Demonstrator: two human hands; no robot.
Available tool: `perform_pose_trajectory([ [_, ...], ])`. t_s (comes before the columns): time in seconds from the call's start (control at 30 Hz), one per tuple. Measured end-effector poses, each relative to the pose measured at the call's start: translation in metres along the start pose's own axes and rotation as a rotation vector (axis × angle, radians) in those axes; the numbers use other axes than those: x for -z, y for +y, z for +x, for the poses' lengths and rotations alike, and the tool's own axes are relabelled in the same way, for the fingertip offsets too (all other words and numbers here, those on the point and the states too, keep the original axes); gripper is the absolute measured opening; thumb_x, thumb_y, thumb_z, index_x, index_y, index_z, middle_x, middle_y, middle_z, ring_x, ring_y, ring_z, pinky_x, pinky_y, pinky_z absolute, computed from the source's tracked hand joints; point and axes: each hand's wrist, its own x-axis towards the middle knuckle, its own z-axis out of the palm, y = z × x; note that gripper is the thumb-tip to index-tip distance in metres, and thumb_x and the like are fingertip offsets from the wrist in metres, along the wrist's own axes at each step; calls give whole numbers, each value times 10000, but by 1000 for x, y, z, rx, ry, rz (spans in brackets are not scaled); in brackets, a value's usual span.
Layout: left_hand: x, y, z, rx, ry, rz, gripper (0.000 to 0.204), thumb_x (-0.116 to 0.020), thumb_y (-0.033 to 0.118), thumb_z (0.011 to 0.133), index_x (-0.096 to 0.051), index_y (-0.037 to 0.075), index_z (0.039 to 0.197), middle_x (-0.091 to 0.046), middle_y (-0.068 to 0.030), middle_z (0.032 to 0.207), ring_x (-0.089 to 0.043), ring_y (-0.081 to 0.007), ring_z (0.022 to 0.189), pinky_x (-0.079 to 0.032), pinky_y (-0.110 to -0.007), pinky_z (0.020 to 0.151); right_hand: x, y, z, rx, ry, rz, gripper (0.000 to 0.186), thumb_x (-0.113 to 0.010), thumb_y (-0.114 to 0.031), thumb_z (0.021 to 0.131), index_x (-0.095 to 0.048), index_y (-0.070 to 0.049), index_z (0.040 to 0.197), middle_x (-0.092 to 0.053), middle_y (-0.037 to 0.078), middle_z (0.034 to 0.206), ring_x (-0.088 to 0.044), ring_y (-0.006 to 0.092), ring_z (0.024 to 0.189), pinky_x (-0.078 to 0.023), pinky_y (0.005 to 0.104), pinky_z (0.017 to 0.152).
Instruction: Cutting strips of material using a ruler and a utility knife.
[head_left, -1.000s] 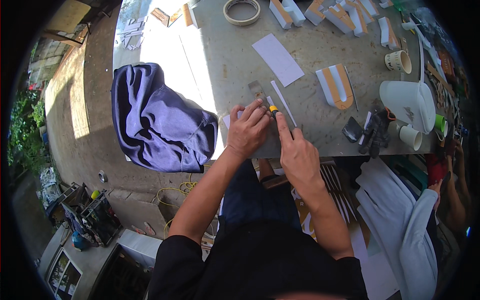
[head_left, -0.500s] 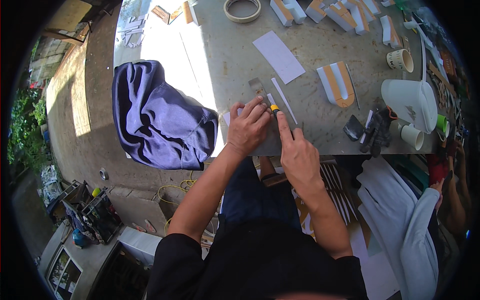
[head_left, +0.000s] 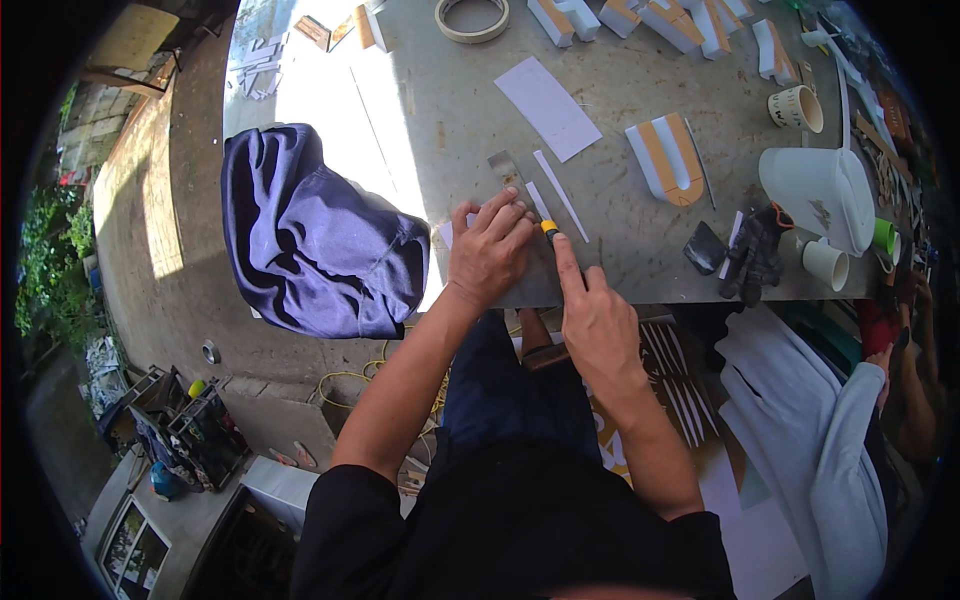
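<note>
My left hand (head_left: pixel 490 240) presses down on the table with bent fingers, holding a flat metal strip (head_left: pixel 504 166) that looks like a straightedge. A corner of white sheet shows beside that hand, and the rest lies hidden beneath it. Closed around a yellow and black utility knife (head_left: pixel 549 229) is my right hand (head_left: pixel 598 315), its index finger stretched along the handle. The knife's tip is close to a short white strip (head_left: pixel 538 200). A longer narrow white strip (head_left: pixel 562 195) lies just to the right, and a white rectangular sheet (head_left: pixel 548 108) farther off.
Dark blue cloth (head_left: pixel 330 230) is heaped at the left. A U-shaped white and tan block (head_left: pixel 655 165) lies right, near a dark glove (head_left: pixel 758 255), cups (head_left: pixel 826 264) and a white container (head_left: pixel 815 195). Tape (head_left: pixel 471 18) and several blocks (head_left: pixel 672 25) sit at the back.
My right hand has drawn the knife slightly toward me, and more of the short white strip shows. My left hand stays on the metal strip. The whole view has shifted slightly.
</note>
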Motion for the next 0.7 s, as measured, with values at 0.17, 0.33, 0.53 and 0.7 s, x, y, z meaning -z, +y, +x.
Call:
perform_pose_trajectory([
  [0.17, 0, 2, 1, 3, 4, 7, 136, -778, 142, 841, -718, 128, 962, -718, -10, 1086, -639, -190, 1230, -380, -421, 977, -2, 3, -9, 3, -2, -21, 714, -581, -49, 939, -339, -115, 1608, -598, 184, 950, -714, 364, 760, -605, 456, 677],
  [0.33, 2, 4, 2, 12, 6, 10, 122, -781, 158, 854, -723, 133, 959, -710, -1, 1075, -633, -184, 1228, -376, -422, 977, -4, 5, -17, 8, 9, -15, 673, -580, -88, 970, -350, -107, 1603, -581, 168, 922, -705, 348, 733, -600, 444, 658],
  [0.53, 1, 2, 1, 10, -5, 23, 141, -788, 174, 854, -732, 137, 978, -700, 4, 1078, -626, -183, 1228, -376, -422, 976, -3, 7, -26, 8, -12, -34, 673, -578, -85, 975, -344, -103, 1606, -573, 162, 919, -704, 337, 733, -600, 435, 656],
  [0.7, 1, 3, 1, 8, -12, 28, 139, -784, 175, 859, -736, 138, 983, -698, 5, 1088, -623, -185, 1232, -378, -424, 977, -9, 11, -32, 3, 17, -19, 728, -586, -27, 931, -346, -131, 1610, -569, 168, 916, -688, 360, 716, -582, 462, 648],
])
